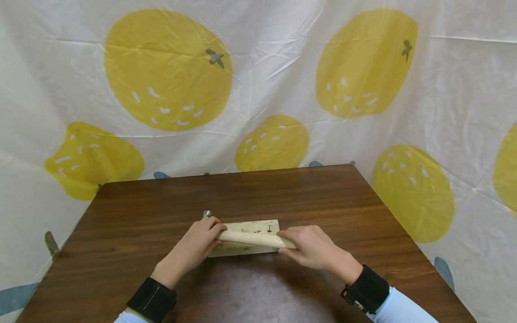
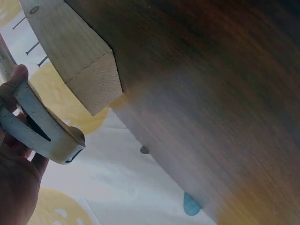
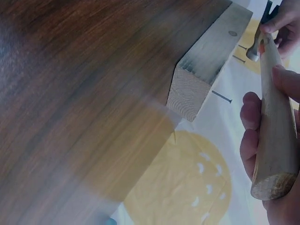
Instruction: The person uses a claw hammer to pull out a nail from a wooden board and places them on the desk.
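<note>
A person's two forearms (image 1: 166, 270) reach in from the lower edge, angling toward each other, with pale blue sleeves (image 1: 404, 308) behind black wristbands (image 1: 366, 289). The left grip (image 1: 199, 238) clasps with bent thumb (image 2: 17, 77) and fingers (image 1: 217, 229). The right grip (image 1: 313, 246), apart and roughly level, curls its fingers and thumb inward.

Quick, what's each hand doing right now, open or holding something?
Left hand: closed, holding the hammer at its head end.
Right hand: closed, holding the wooden handle near its butt.
</note>
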### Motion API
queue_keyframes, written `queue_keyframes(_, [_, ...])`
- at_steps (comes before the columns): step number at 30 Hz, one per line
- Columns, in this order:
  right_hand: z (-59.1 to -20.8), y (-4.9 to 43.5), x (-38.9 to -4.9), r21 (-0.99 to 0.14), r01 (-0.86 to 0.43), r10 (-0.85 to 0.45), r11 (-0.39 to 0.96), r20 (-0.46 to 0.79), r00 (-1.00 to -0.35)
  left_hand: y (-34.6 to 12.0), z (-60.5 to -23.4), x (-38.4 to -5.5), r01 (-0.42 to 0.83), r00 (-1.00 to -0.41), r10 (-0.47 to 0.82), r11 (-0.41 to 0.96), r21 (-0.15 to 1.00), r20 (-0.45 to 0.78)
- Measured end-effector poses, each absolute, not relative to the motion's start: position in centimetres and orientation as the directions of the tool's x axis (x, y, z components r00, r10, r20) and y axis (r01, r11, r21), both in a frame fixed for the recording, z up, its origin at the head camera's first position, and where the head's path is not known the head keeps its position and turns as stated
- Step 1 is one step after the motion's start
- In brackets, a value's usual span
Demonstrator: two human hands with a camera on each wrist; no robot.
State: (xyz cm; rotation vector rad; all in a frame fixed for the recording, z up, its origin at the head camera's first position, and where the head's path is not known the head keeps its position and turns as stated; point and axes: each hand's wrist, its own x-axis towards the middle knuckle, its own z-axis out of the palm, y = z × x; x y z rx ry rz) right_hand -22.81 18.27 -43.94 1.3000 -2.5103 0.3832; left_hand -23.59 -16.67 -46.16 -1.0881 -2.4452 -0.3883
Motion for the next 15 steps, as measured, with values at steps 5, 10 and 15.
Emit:
queue_keyframes(5, [-43.6, 18.5, -23.1, -0.054, -0.831, -0.733, 0.553, 0.442, -0.517, -16.8, -46.0, -23.5, 0.748, -0.613, 0.62, 0.656, 0.105, 0.49])
queue_keyframes(10, [-42.8, 18.6, -23.7, 0.011, -0.835, -0.694, 0.55, 0.562, -0.45, -16.8, -46.0, -23.6, 0.752, -0.609, 0.621, 0.65, 0.11, 0.493])
queue_keyframes(15, [-42.2, 18.7, -24.2, 0.052, -0.855, -0.681, 0.515, 0.631, -0.372, -17.0, -46.2, -23.7, 0.756, -0.604, 0.623, 0.645, 0.11, 0.496])
